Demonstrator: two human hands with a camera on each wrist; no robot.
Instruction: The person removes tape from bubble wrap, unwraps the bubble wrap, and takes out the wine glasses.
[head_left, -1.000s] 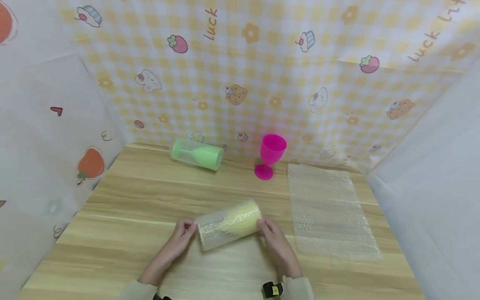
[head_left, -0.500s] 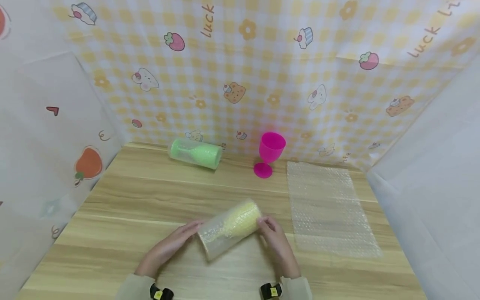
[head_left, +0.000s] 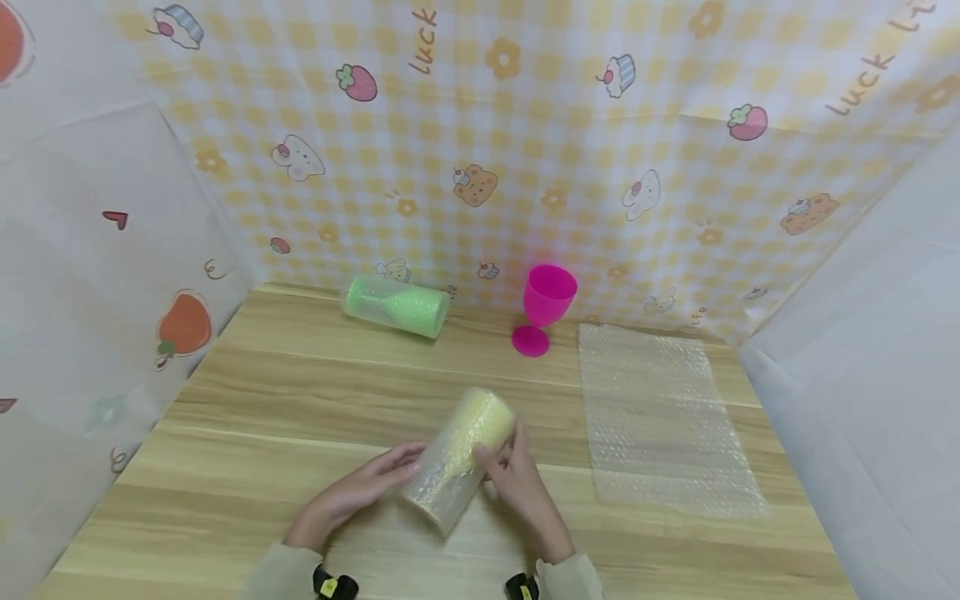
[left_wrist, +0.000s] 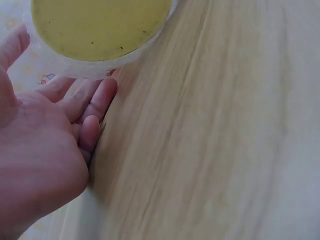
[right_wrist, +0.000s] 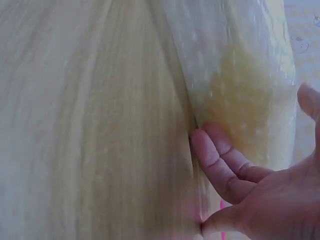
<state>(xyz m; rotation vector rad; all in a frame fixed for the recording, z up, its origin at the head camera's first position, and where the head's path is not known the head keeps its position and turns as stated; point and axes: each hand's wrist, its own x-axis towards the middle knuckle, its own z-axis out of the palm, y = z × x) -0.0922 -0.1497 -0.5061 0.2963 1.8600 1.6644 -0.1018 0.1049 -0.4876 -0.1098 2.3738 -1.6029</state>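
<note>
A yellow goblet (head_left: 476,421) rolled up in bubble wrap is tilted between both hands over the middle of the table, its foot end toward the person. My left hand (head_left: 367,485) holds the lower left side; in the left wrist view the yellow round foot (left_wrist: 100,27) shows inside the wrap's end, with fingers under it and the thumb beside it. My right hand (head_left: 517,479) grips the cup end from the right, thumb on top. In the right wrist view its fingertips (right_wrist: 207,145) touch the wrap, and the yellow cup (right_wrist: 240,100) shows through dimly.
At the back left lies a green goblet (head_left: 397,306) rolled in bubble wrap. An unwrapped pink goblet (head_left: 550,296) stands upright at the back. A flat bubble wrap sheet (head_left: 667,425) lies on the right of the wooden table (head_left: 285,400). A checked cloth (head_left: 480,125) hangs behind.
The wrapped yellow goblet has turned to a steeper slant, its foot end swinging toward the person. The left hand has moved along its side; the right thumb has shifted from the end onto its top.
</note>
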